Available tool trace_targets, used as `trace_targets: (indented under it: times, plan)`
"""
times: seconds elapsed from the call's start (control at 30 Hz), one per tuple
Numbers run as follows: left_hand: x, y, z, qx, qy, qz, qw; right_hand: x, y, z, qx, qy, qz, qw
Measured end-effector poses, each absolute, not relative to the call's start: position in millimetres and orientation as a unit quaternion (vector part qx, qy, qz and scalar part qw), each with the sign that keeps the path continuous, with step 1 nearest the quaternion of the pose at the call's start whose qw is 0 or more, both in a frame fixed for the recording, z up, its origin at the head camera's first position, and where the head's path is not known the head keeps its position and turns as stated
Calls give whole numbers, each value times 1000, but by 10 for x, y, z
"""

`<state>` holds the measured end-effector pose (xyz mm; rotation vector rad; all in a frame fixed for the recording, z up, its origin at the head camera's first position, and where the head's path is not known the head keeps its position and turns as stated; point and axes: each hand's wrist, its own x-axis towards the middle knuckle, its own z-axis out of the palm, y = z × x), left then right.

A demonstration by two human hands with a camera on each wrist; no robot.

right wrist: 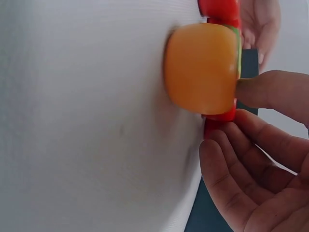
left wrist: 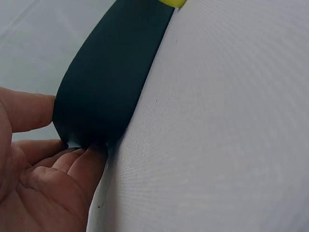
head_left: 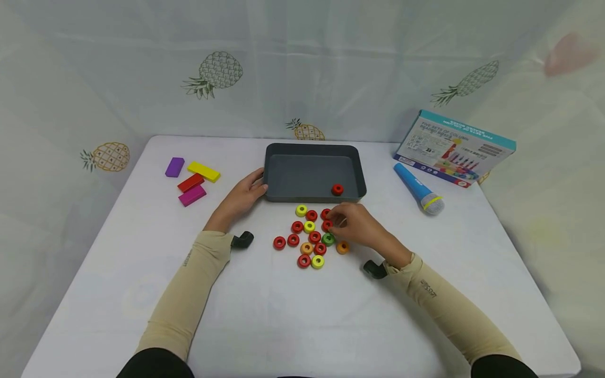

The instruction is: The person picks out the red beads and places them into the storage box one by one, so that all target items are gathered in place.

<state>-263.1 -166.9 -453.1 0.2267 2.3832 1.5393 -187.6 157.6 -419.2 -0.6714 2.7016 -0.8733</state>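
The right hand (head_left: 359, 226) reaches into a cluster of small coloured rings just in front of the dark grey tray (head_left: 314, 153). Its fingertips are curled around a red ring (head_left: 326, 226) at the cluster's right side; the right wrist view shows fingers (right wrist: 251, 154) closing on red pieces behind an orange ring (right wrist: 203, 67), apparently to lift one. Whether the ring has left the table cannot be told.

The left hand (head_left: 243, 197) holds the tray's near left corner, thumb on the outer wall and fingers (left wrist: 82, 162) tucked at the base, likely to steady the tray.

One red ring (head_left: 337, 189) lies inside the tray, near its front right corner. The other rings, red, yellow, orange and green, lie loose on the white table (head_left: 264, 315) just before the tray's front wall, within easy reach of the right hand.

Left of the tray lie four flat blocks (head_left: 191, 181): purple, yellow, red and magenta. Right of the tray lies a blue toy microphone (head_left: 418, 189) with a yellow band, and beyond it a teal-edged toy box (head_left: 455, 148). The box lid's heading seems to read "FIVE SETS OF COLUMN"; its smaller print is too small to read. Small lettering on both beige sleeves is not legible.
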Motion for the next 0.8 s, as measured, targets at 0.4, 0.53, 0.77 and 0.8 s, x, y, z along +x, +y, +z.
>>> trace_targets:
  times: [0.4,0.53,0.77,0.8]
  plan:
    - [-2638,-1682,-4532,84,824,540,149,-1886,1560,-4219,-226,918,-303,119]
    - [-2628,-1673,-4519,86,823,542,147,-1890,1558,-4231,-224,919,-301,119]
    - [-2628,-1683,-4532,89,819,549,143,-1888,1557,-4235,-228,921,-296,113]
    - [-2628,-1685,-4534,89,818,551,143,-1887,1555,-4235,-229,921,-294,111]
